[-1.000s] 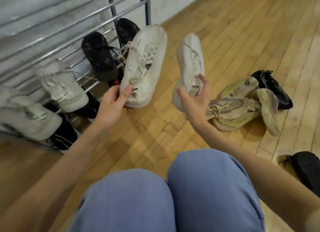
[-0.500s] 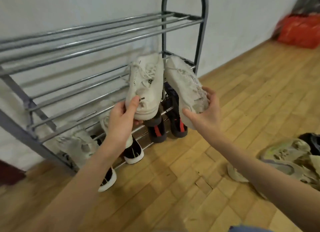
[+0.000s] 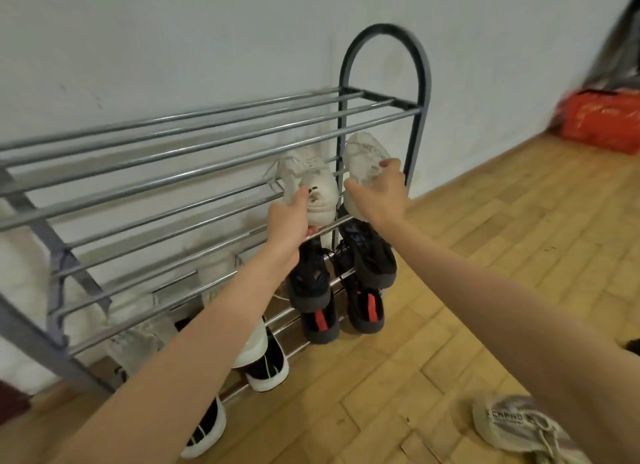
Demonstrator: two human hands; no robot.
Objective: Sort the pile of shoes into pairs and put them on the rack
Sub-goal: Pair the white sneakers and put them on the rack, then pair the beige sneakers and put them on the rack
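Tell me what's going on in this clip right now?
A person is setting a pair of white sneakers onto the middle shelf of a metal shoe rack. The left hand grips the left white sneaker; the right hand grips the right white sneaker. Dark shoes sit on lower shelves; a grey sneaker lies on the floor.

Home entryway or room, metal shoe rack [image 3: 214,141] against white wall [image 3: 207,30], worn wooden parquet floor [image 3: 485,273]
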